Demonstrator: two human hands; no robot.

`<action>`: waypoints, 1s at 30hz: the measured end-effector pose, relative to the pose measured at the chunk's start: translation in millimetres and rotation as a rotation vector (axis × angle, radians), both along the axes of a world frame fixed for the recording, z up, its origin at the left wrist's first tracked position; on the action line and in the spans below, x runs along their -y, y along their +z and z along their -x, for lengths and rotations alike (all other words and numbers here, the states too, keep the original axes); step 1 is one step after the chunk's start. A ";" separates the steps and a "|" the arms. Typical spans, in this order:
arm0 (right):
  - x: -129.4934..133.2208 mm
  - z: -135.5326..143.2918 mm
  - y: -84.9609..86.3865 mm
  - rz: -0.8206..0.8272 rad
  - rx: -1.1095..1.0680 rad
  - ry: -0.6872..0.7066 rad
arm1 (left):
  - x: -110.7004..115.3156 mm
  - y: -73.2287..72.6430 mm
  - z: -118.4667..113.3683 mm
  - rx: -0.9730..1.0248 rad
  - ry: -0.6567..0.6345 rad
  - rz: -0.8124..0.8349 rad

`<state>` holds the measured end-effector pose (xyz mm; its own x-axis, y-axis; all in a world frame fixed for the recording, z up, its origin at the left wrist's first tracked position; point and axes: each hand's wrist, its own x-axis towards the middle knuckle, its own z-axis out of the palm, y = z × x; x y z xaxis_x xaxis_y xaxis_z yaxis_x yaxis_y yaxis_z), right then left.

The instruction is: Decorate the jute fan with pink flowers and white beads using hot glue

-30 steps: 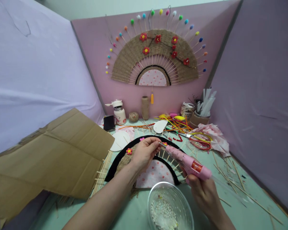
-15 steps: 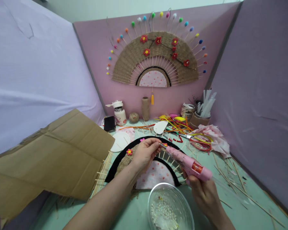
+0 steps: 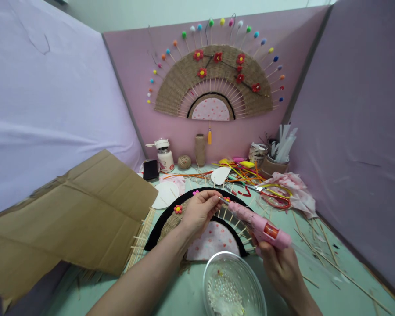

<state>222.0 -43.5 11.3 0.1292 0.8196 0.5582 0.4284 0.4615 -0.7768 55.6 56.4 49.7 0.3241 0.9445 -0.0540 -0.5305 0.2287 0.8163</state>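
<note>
- While my right hand (image 3: pixel 278 263) grips the glue gun (image 3: pixel 260 226), my left hand (image 3: pixel 200 210) pinches, its contents unclear.
- Bowl's (image 3: pixel 205 276) far rim crowds the fan's (image 3: pixel 213 241) near edge.

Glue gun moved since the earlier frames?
No. The glue gun in the right hand sits the same against the fan on the table; only the whole view shifted slightly.

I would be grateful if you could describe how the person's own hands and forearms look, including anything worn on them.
The left hand and right hand are both ungloved. No sleeve, watch or bracelet shows on either wrist or visible forearm. No ring can be seen, though some fingers are hidden, and the nails are too small to judge.
</note>
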 end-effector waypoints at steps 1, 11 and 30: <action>0.0 -0.3 -1.0 -0.003 0.003 -0.002 | -0.1 0.4 0.0 -0.001 0.000 0.004; -0.3 -0.5 -0.6 -0.005 0.028 -0.020 | -0.1 -1.4 1.1 -0.006 -0.013 -0.020; 0.1 0.3 2.5 0.015 0.031 -0.043 | -0.5 -2.2 0.3 0.000 -0.008 -0.008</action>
